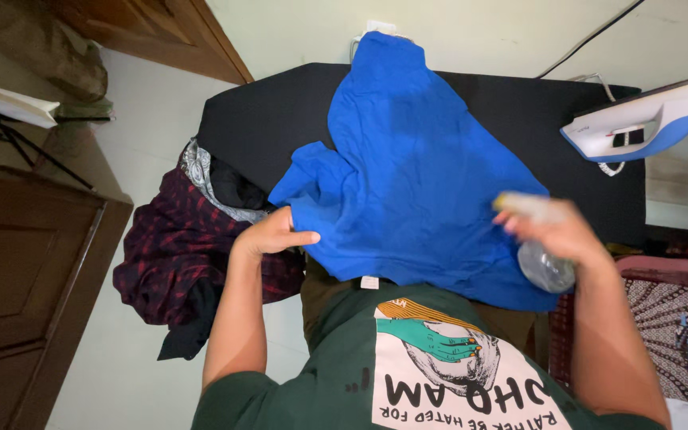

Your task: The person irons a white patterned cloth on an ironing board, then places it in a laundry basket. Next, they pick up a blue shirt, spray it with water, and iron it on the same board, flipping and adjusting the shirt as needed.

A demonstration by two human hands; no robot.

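Head view, looking down. A blue garment (416, 175) lies spread over a black ironing board (280, 111), its near edge hanging toward the person. The left hand (268, 235) rests at the garment's left near edge, thumb out, fingers curled under the cloth; its grip appears closed on the fabric. The right hand (555, 235), blurred, is wrapped around a clear spray bottle (543, 259) held over the garment's right near part. A white and blue iron (639, 119) stands on the far right end of the board, well apart from both hands. A dark red checked cloth (177, 247) hangs in a heap beside the board's left end.
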